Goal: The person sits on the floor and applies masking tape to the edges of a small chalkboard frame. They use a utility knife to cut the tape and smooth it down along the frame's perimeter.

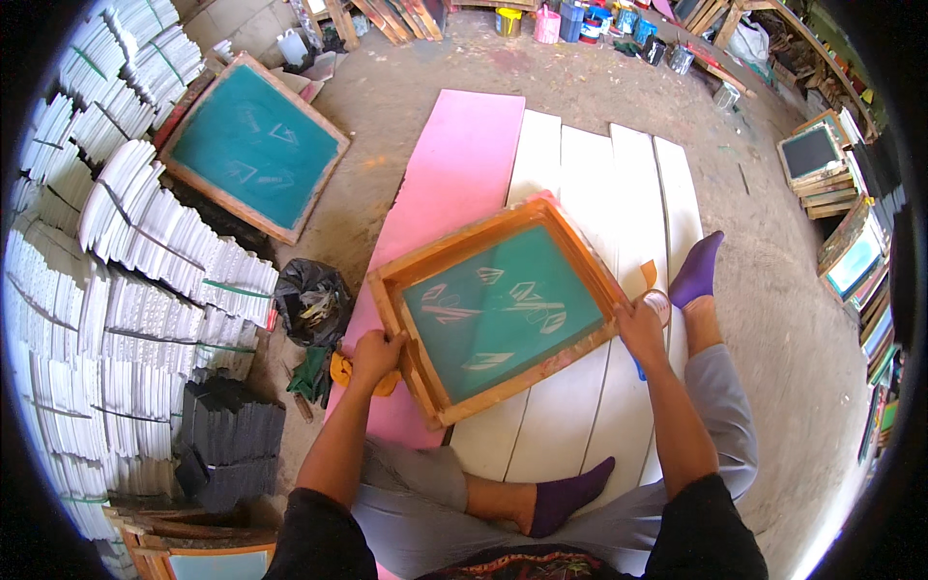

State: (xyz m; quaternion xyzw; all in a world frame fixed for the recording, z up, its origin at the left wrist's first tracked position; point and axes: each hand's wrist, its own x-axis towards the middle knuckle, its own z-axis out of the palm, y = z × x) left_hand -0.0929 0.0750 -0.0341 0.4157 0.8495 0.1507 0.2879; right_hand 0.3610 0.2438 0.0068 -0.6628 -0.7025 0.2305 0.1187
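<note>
The framed green screen (498,324) is held over the pink board (464,159) and the white boards (586,179); whether they are touched by it cannot be told. Its left side is clamped in the curled left hand (375,356), its right side in the right hand (640,331); the undersides of both grips are hidden. Beside the right hand, a round object (658,306) is partly covered. A yellow cloth (341,370) is partly hidden by the left wrist (363,383).

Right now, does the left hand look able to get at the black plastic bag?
Probably yes, but only after letting go: the left hand has its grip on the wooden frame. The black plastic bag lies close by on its left, and nothing seems to stand between them.
</note>
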